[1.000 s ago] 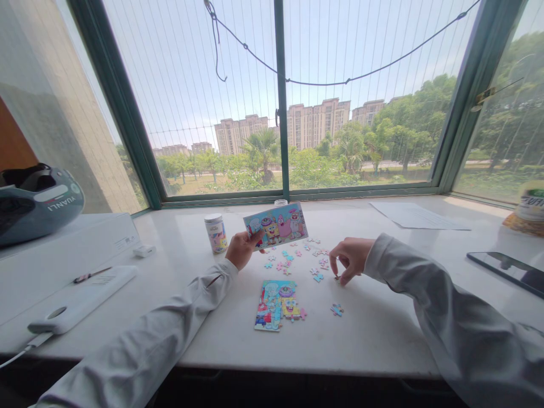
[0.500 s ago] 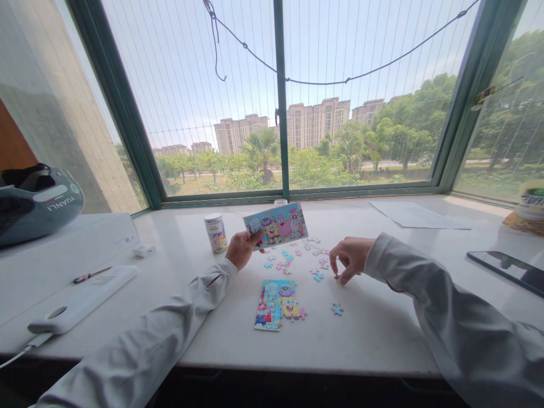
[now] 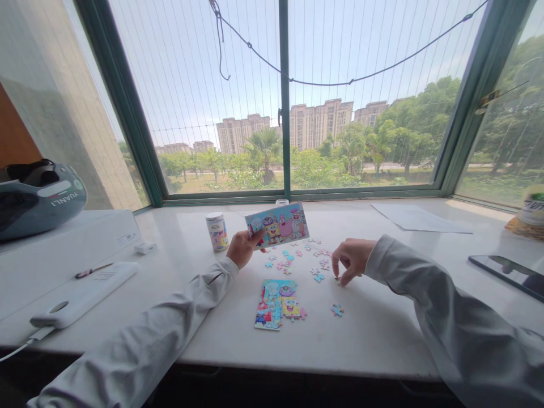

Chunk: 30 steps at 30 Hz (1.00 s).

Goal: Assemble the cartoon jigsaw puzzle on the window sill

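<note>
My left hand is closed on a colourful cartoon picture card, held up above the white windowsill table. My right hand is curled, with its fingertips pinched on a small puzzle piece that rests on the table. Between the hands lie several loose puzzle pieces. A partly assembled puzzle lies nearer to me, and one loose piece sits to its right.
A small printed can stands left of the card. At the left are a helmet, a white box and a white device with a cable. A paper sheet, a phone and a jar lie right.
Both hands hold their places. Only the camera has shifted slightly.
</note>
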Available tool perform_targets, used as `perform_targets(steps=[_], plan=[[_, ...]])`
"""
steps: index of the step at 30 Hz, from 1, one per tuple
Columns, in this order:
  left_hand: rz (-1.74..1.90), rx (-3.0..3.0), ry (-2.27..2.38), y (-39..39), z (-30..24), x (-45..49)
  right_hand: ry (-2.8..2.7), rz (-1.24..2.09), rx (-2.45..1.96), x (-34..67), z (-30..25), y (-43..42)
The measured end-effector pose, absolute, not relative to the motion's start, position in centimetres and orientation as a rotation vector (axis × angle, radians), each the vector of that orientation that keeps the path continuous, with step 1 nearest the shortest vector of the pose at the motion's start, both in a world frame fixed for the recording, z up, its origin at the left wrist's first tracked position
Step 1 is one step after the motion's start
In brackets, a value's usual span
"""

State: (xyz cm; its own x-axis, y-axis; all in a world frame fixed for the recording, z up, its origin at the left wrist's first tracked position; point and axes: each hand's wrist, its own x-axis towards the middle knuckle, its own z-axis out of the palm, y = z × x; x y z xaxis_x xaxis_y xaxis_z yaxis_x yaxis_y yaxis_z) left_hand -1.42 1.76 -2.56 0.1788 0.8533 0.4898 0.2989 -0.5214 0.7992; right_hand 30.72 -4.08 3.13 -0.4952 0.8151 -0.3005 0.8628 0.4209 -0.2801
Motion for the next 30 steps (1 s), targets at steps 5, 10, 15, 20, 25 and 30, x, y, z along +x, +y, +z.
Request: perform_targets(steps=[5,10,15,20,25,30], plan=[[1.346,1.903,1.040,2.11,-2.86,-1.47,2.545,-0.612,1.504,30.69,3.24,-4.18],[1.349,1.909,1.049,1.94,-2.71,-1.44,2.562,-0.617,1.507,30.75,3.18,-4.17],[1.347,1.902,1.025,1.59,-2.33,-1.18,2.564,-0.650,1.484,30.80,3.18,-4.20],[1.344,1.882,1.009,1.59,-2.31,-1.20,2.591,-0.587,1.462,30.81,3.21,-4.28],[1.338,1.917,1.055,1.78,-2.60,-1.32,2.592,-0.610,1.445,30.91,3.12,-4.15],[1.361,1.916,1.057,1.73,-2.50,-1.15,2.589,-0.665,1.453,30.94,3.07,-4.15]])
